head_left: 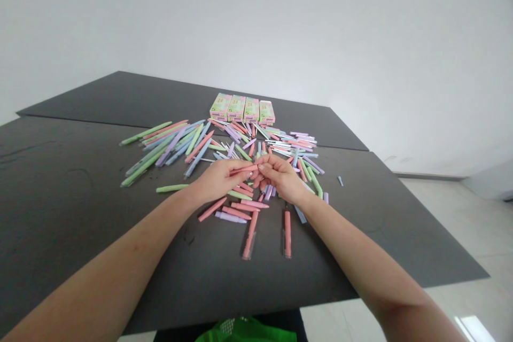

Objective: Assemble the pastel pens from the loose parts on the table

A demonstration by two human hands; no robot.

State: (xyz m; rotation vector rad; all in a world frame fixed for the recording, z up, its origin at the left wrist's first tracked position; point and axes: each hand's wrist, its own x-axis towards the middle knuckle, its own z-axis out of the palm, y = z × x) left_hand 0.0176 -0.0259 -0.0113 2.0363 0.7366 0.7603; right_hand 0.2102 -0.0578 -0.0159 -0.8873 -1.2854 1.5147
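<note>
Both hands meet over the middle of the table around a coral-pink pen part (243, 170). My left hand (219, 177) is closed on its barrel. The fingertips of my right hand (280, 175) pinch its other end; exactly what they cover there is hidden. Just below the hands lie loose coral pen parts (240, 212), with a lilac pen part (231, 217) beside them. Nearer to me, two coral barrels with clear clips (250, 235) lie lengthwise. A green pen part (171, 188) rests left of my left wrist.
Several assembled-looking pens (172, 147) in mixed colours lie in a pile at left. Thin white refills (282, 150) and coloured parts spread behind the hands. Small pastel boxes (236, 108) stand in a row farther back. A small blue piece (340, 181) lies apart at right on the dark table (385, 224).
</note>
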